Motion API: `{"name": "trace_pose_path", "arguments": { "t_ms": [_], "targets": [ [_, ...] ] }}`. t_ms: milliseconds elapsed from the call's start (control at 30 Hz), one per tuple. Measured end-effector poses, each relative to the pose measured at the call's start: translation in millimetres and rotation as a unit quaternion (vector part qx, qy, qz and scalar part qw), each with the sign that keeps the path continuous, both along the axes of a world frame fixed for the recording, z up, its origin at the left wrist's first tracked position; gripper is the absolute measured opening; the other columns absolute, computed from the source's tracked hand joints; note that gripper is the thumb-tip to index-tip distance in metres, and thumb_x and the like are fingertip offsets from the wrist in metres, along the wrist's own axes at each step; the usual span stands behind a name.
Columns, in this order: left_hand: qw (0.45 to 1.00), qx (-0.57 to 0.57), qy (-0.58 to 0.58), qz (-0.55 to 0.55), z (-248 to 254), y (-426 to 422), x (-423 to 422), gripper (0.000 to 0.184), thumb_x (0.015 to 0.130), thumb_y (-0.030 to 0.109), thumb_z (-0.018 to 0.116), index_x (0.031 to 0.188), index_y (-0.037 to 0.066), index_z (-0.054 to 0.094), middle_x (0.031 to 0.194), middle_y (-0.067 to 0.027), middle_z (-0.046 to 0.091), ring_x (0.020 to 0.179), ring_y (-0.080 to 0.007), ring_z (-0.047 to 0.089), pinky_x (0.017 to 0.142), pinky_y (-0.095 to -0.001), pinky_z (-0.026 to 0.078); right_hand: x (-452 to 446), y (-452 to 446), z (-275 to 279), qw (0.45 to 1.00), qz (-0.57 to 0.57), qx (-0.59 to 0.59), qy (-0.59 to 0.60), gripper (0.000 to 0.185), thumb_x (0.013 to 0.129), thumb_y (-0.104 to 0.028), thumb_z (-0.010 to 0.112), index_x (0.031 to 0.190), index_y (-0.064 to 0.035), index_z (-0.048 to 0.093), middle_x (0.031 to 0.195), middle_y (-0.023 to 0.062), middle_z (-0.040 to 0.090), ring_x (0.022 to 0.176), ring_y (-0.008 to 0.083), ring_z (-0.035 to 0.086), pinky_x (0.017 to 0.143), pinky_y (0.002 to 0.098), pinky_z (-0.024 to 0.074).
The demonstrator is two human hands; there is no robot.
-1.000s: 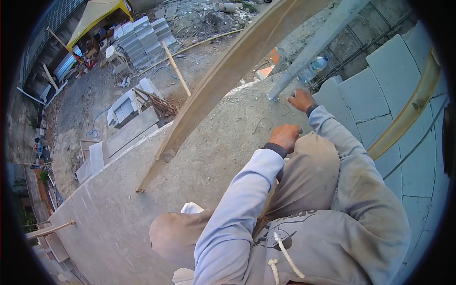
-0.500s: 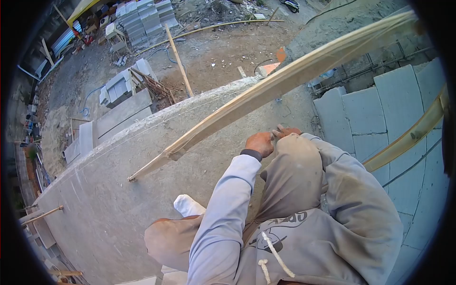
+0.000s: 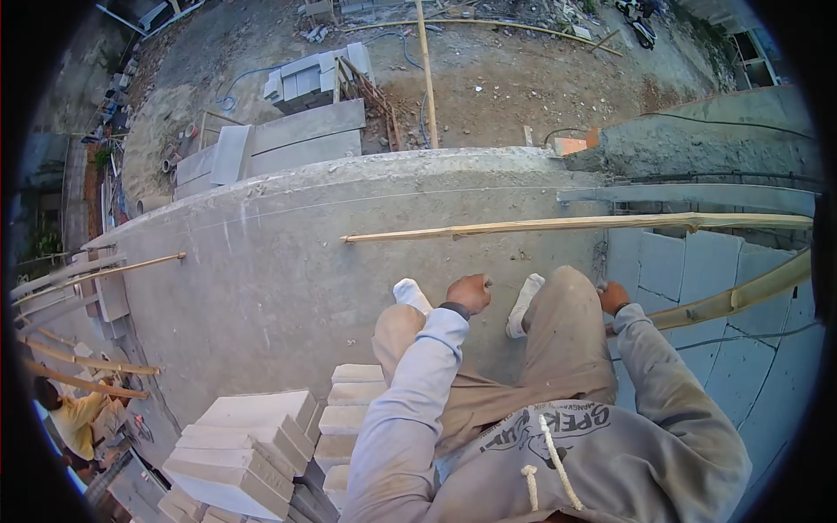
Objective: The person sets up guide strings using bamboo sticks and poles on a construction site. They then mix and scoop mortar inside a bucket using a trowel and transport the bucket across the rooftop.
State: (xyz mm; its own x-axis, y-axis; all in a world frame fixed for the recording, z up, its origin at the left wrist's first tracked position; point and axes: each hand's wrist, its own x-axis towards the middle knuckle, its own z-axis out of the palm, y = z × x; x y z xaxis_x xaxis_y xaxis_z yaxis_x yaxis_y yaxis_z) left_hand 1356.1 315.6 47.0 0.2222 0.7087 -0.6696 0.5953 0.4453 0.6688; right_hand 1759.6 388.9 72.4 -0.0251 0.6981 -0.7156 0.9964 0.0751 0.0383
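My left hand (image 3: 471, 294) is closed, with its fingers curled above the concrete slab (image 3: 279, 288), between my two white socks. What it holds, if anything, is too small to make out. My right hand (image 3: 614, 297) is also closed, just beyond my right knee (image 3: 571, 288) and beside the pale block wall (image 3: 663, 266). Its fingertips are pinched together, and I cannot tell what is in them. A thin wooden strip (image 3: 523, 225) lies across the view, beyond both hands.
Stacked pale blocks (image 3: 248, 444) stand at the lower left. A curved wooden strip (image 3: 724, 301) crosses the block wall at right. Below on the left is another person (image 3: 74, 418) in a yellow top. Past the slab's edge are an upright pole (image 3: 426, 78) and more blocks (image 3: 305, 83).
My hands were together by my knee and are now apart, left hand to the left, right hand to the right. The view has turned, bringing the stacked blocks and other person into sight.
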Motion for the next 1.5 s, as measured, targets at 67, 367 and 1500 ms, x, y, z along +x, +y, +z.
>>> {"name": "trace_pose_path", "arguments": {
  "t_ms": [67, 367, 1500],
  "targets": [
    [0.999, -0.010, 0.013, 0.041, 22.5, -33.5, -26.6, 0.033, 0.079, 0.019, 0.049, 0.108, 0.011, 0.062, 0.101, -0.0180, 0.064, 0.097, -0.0339, 0.060, 0.086, -0.0418, 0.047, -10.9, -17.5, 30.1, 0.999, -0.036, 0.000, 0.013, 0.037, 0.083, -0.035, 0.050, 0.093, -0.0032, 0.065, 0.095, 0.0246, 0.062, 0.092, 0.0406, 0.058, 0.082, 0.0475, 0.0457],
    [0.968, -0.072, 0.085, 0.224, 165.0, -150.3, -134.1, 0.034, 0.079, 0.024, 0.050, 0.109, 0.010, 0.061, 0.099, -0.0186, 0.064, 0.097, -0.0343, 0.060, 0.084, -0.0415, 0.047, -175.5, -52.0, 196.9, 0.975, 0.107, -0.180, 0.080, 0.040, 0.081, -0.038, 0.051, 0.103, -0.0083, 0.066, 0.102, 0.0229, 0.062, 0.097, 0.0392, 0.058, 0.088, 0.0435, 0.0442],
    [0.612, -0.027, 0.110, 0.783, 248.7, -323.4, -119.1, 0.034, 0.080, 0.031, 0.051, 0.103, 0.010, 0.065, 0.103, -0.0187, 0.063, 0.099, -0.0337, 0.059, 0.087, -0.0397, 0.047, -594.9, 82.5, 182.2, 0.865, 0.468, -0.092, 0.154, 0.035, 0.075, -0.031, 0.061, 0.078, 0.0032, 0.066, 0.078, 0.0237, 0.065, 0.077, 0.0333, 0.065, 0.067, 0.0415, 0.0498]
  ]
}}
